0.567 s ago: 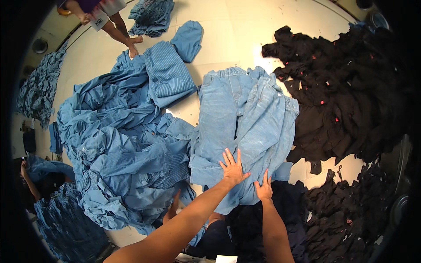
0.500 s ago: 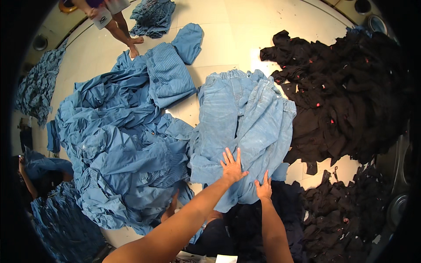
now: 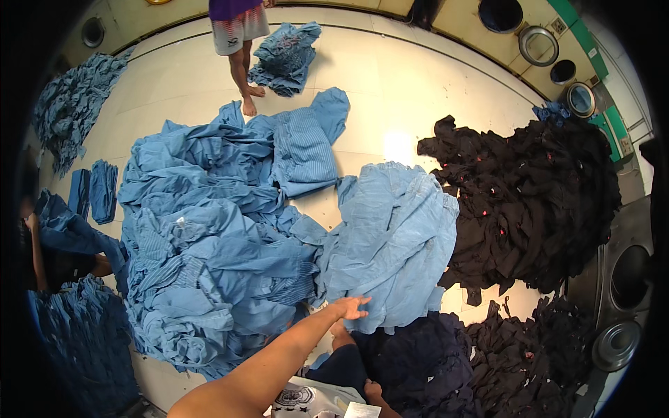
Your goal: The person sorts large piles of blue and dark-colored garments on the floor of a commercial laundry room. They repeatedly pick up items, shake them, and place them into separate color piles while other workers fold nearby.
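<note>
Light-blue denim trousers (image 3: 397,237) lie spread out in front of me, their gathered waistband at the far end. My left hand (image 3: 352,307) is at their near edge, fingers apart and pointing right, holding nothing. At the lower edge, close to my dark shorts, a small patch of skin looks like my right hand (image 3: 374,391); its fingers cannot be made out. To the left, a large heap of blue garments (image 3: 216,244), some striped, touches the trousers. A striped blue garment (image 3: 304,150) lies at the heap's far right.
Black garments (image 3: 529,202) are heaped at the right, dark navy ones (image 3: 418,362) near me. A person (image 3: 240,42) stands at the far side beside another blue pile (image 3: 286,59). Someone else's arm (image 3: 37,247) shows at the left. Front-loading machines (image 3: 536,45) line the wall.
The view has tilted up, showing more of the far wall. Both hands have drawn back from the trousers' middle, the right one to the lower edge. The trousers' upper surface looks rearranged.
</note>
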Action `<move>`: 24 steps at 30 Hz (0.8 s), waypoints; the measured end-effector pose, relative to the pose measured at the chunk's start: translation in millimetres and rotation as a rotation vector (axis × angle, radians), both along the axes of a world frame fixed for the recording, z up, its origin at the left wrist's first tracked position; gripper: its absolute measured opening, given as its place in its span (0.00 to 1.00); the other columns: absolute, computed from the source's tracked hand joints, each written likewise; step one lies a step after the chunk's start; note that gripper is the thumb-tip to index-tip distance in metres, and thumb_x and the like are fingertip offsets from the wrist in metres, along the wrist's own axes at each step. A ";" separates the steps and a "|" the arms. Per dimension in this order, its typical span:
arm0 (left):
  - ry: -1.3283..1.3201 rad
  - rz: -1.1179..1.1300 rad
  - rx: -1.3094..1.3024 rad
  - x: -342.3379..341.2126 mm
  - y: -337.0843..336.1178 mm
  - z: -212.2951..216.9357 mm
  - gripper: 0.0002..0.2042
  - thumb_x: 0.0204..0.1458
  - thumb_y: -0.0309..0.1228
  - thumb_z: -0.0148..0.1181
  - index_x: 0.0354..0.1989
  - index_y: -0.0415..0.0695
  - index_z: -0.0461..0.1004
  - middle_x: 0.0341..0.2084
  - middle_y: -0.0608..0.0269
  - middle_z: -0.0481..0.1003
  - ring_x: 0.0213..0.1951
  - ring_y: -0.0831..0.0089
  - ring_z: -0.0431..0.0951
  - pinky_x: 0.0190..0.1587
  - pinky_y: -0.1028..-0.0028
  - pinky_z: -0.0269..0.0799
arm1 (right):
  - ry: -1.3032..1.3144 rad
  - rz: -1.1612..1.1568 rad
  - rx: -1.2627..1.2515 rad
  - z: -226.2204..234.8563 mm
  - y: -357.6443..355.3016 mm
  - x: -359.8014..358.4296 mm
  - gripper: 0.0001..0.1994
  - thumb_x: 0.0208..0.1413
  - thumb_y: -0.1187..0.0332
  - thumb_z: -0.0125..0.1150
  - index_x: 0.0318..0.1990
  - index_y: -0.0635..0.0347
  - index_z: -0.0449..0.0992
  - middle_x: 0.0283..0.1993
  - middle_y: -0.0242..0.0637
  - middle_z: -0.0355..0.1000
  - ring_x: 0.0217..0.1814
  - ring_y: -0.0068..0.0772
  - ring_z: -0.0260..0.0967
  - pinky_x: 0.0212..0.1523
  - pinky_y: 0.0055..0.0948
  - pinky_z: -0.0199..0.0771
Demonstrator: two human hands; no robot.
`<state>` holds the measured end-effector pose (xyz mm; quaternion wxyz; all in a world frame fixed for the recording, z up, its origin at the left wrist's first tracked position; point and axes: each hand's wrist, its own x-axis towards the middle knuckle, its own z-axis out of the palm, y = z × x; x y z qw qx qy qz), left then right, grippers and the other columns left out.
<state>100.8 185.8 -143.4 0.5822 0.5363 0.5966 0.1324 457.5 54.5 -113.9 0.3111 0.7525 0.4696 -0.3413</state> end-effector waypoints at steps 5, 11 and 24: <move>0.113 0.030 0.043 -30.1 -150.9 5.5 0.29 0.55 0.51 0.52 0.62 0.46 0.68 0.53 0.44 0.73 0.55 0.47 0.73 0.58 0.57 0.68 | 0.131 -0.072 0.136 14.2 -26.4 -44.4 0.19 0.47 0.60 0.67 0.46 0.57 0.81 0.50 0.49 0.76 0.55 0.46 0.73 0.58 0.36 0.69; 0.441 -0.140 -0.310 -150.6 -421.3 12.8 0.24 0.54 0.49 0.52 0.49 0.43 0.77 0.46 0.46 0.77 0.47 0.49 0.78 0.51 0.55 0.73 | 0.683 -0.342 0.245 60.7 -15.5 -132.9 0.15 0.58 0.67 0.58 0.52 0.58 0.76 0.39 0.35 0.77 0.38 0.27 0.76 0.36 0.27 0.73; 0.540 0.928 -0.277 -136.9 -597.6 26.5 0.23 0.49 0.47 0.55 0.32 0.34 0.79 0.34 0.42 0.79 0.39 0.46 0.80 0.41 0.55 0.76 | 0.701 -0.270 -0.073 19.1 -116.4 -54.1 0.07 0.59 0.67 0.54 0.40 0.56 0.77 0.26 0.35 0.73 0.22 0.27 0.68 0.21 0.30 0.70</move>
